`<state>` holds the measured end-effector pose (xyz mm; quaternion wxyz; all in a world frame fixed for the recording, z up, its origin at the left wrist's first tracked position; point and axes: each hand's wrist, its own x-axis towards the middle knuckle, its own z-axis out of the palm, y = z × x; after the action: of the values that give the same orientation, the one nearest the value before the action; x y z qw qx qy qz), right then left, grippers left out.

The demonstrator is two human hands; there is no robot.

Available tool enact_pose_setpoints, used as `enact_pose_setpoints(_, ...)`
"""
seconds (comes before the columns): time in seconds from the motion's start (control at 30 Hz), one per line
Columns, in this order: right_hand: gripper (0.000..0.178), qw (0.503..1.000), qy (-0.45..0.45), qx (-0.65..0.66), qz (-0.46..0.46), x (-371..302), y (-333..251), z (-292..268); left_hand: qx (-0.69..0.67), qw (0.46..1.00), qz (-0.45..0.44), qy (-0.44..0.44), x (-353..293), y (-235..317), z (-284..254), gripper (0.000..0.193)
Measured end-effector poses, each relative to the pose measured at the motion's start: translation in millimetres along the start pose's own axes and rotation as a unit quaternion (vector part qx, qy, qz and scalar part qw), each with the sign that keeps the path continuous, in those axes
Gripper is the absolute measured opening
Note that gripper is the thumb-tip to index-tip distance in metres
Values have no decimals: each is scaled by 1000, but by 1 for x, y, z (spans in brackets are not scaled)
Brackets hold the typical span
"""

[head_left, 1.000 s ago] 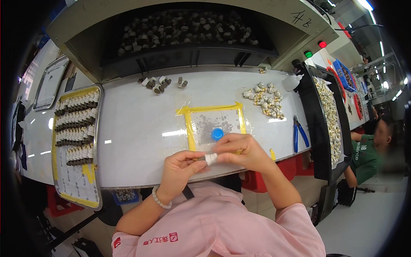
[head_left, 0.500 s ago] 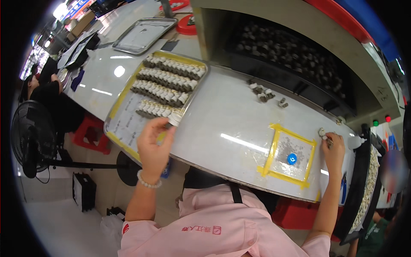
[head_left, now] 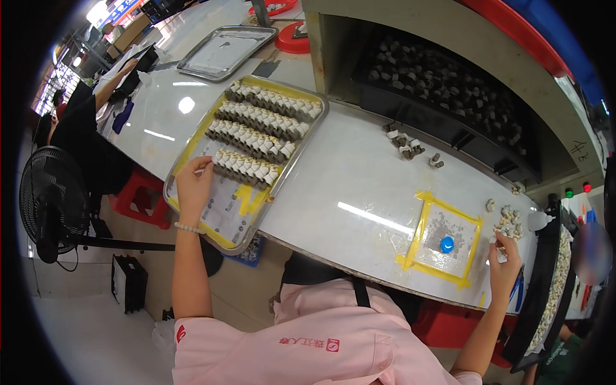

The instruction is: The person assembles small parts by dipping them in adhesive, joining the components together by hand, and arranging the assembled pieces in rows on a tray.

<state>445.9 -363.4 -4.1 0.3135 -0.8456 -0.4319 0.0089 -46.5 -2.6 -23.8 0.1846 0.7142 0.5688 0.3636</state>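
Note:
My left hand (head_left: 194,186), a beaded bracelet at its wrist, is over a metal tray (head_left: 172,172) edged with yellow tape. Its thumb and fingers are pinched together at the left end of the nearest row of small white-and-grey parts (head_left: 244,168); whatever is between the fingertips is hidden. Several such rows stand side by side in the tray. On the right of the table, my right hand (head_left: 505,258) is closed on a small white part (head_left: 501,256). Just beyond it lies a loose cluster of small cream-white parts (head_left: 509,220).
A yellow-taped square (head_left: 443,273) holds a blue cap (head_left: 447,244). Behind it, a black bin (head_left: 443,119) of dark parts sits under a housing. A long black tray (head_left: 545,308) and a white squeeze bottle (head_left: 539,221) stand at right. Another tray (head_left: 224,51) lies at the back left.
My left hand has moved left from the right end of the nearest row to its left end. My right hand has come nearer, uncovering the cream-white cluster.

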Motion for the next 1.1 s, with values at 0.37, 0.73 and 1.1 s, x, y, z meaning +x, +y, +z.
enact_pose_setpoints(0.37,23,998,4,52,-35,-17,-21,5,-16,986,165,-19,-50,135,44,31)
enact_pose_setpoints(0.73,22,994,-30,49,-96,-19,-38,2,-2,922,338,-187,-45,235,219,27)
enact_pose_setpoints(1.1,17,979,-101,44,-174,0,-53,15,-47,919,235,-312,-68,228,184,15)
